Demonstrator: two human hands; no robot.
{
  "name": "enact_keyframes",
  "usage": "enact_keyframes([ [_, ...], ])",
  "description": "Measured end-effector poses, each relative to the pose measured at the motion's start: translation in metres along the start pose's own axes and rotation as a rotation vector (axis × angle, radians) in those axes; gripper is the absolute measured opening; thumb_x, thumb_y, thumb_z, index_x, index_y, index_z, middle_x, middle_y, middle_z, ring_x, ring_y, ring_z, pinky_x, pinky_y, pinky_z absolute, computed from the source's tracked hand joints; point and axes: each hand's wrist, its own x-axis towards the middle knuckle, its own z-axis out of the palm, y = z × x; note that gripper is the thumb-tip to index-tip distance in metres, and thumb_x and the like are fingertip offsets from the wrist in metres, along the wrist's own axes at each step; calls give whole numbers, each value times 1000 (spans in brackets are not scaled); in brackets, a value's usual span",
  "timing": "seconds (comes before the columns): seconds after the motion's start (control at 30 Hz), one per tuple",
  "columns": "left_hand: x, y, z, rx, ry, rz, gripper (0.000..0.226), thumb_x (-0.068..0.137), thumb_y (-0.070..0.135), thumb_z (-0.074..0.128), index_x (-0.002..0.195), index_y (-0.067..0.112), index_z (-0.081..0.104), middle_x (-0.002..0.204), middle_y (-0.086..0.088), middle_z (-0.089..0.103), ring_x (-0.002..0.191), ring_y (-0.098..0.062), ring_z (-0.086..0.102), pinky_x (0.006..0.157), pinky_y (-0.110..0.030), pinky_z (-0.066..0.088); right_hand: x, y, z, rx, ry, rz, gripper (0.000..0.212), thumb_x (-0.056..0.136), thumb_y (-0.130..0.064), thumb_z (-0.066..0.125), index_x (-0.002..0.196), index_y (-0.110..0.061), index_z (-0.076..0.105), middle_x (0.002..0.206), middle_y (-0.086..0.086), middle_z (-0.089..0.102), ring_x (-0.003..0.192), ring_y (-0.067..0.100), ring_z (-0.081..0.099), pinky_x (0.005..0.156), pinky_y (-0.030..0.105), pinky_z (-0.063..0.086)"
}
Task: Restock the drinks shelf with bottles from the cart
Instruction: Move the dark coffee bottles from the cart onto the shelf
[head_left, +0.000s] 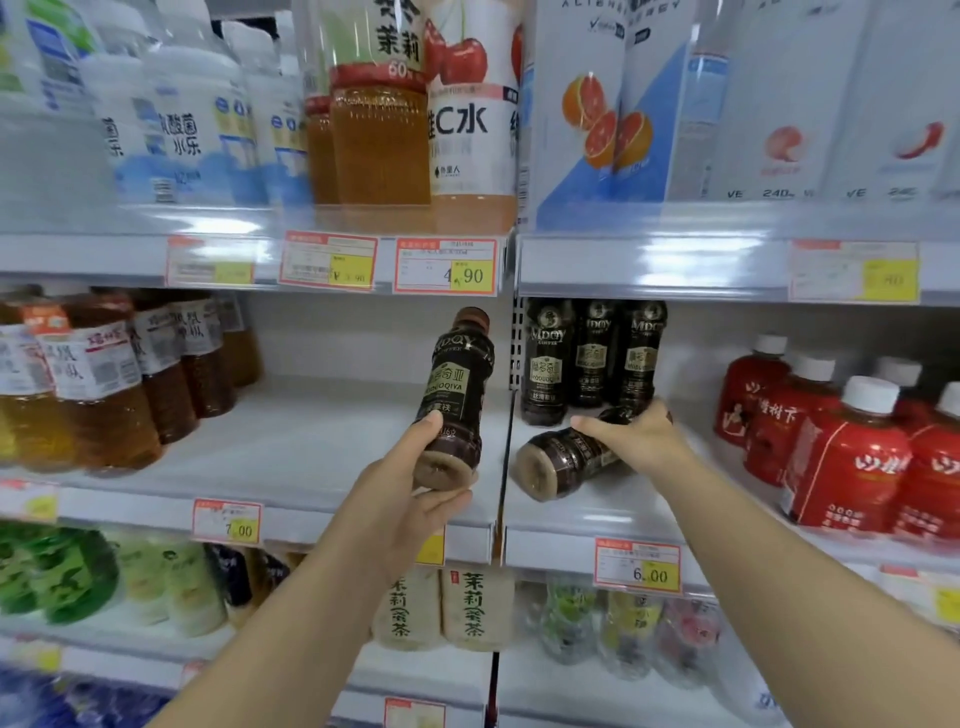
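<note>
The middle shelf (311, 452) lies bare just beyond the left fingers (427, 434), likely room for stock. Matching coffee row (592, 358) stands behind the right fingers (597, 428), which clasp a tipped bottle (561, 465), neck inward; left fingers wrap the nearly upright bottle (457, 384) at its base.

The near-upright coffee bottle (457, 395) is smooth, glossy plastic with a dark film label. The tilted coffee bottle (563, 460) has the same glossy finish and a moulded base. The shelf deck (311, 447) is white, smooth and semi-gloss, apparently painted metal. The price rail (649, 265) is clear glossy plastic holding a paper price tag (447, 266). The red bottles (852, 467) have glossy film sleeves and matt white plastic caps (870, 395).
</note>
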Motion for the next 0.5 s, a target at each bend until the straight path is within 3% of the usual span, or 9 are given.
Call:
enact_keyframes([
  [0.07, 0, 1, 2, 6, -10, 11, 29, 88, 35, 59, 101, 9, 58, 101, -21, 65, 97, -30, 67, 88, -41, 51, 3, -1, 1, 30, -19, 77, 102, 42, -46, 87, 129, -15, 43, 122, 2, 58, 112, 23, 55, 96, 36, 45],
  [0.17, 3, 2, 5, -2, -43, 0, 30, 87, 35, 60, 102, 10, 60, 104, -19, 69, 97, -31, 68, 92, -43, 50, -2, -8, 1, 169, -105, 252, 84, 57, -31, 87, 124, -17, 37, 106, 6, 57, 97, 25, 60, 67, 34, 53],
  [0.23, 6, 5, 8, -29, -69, -24, 31, 87, 34, 61, 106, 10, 59, 106, -19, 69, 100, -32, 67, 94, -45, 48, -6, -15, 0, 247, -183, 329, 82, 60, -23, 87, 123, -15, 36, 94, 12, 58, 80, 29, 64, 59, 35, 55],
  [0.33, 10, 9, 9, -19, -101, -40, 28, 88, 29, 60, 108, 10, 59, 98, -15, 71, 97, -27, 67, 99, -48, 44, -7, -17, -7, 302, -215, 346, 75, 60, -12, 86, 119, -12, 39, 96, 20, 60, 77, 33, 66, 62, 43, 57],
  [0.43, 16, 14, 8, 75, -103, -34, 24, 88, 23, 59, 106, 7, 59, 85, -12, 74, 84, -21, 69, 100, -46, 44, -13, -17, -17, 422, -281, 334, 36, 76, -1, 72, 97, -8, 43, 88, 17, 56, 75, 28, 59, 70, 43, 54],
  [0.5, 18, 17, 7, 105, -125, -39, 26, 88, 20, 59, 108, 4, 58, 89, -14, 74, 83, -21, 70, 93, -40, 48, -11, -14, -21, 464, -257, 286, 39, 77, 1, 70, 105, -6, 44, 90, 15, 57, 76, 27, 59, 67, 42, 52],
])
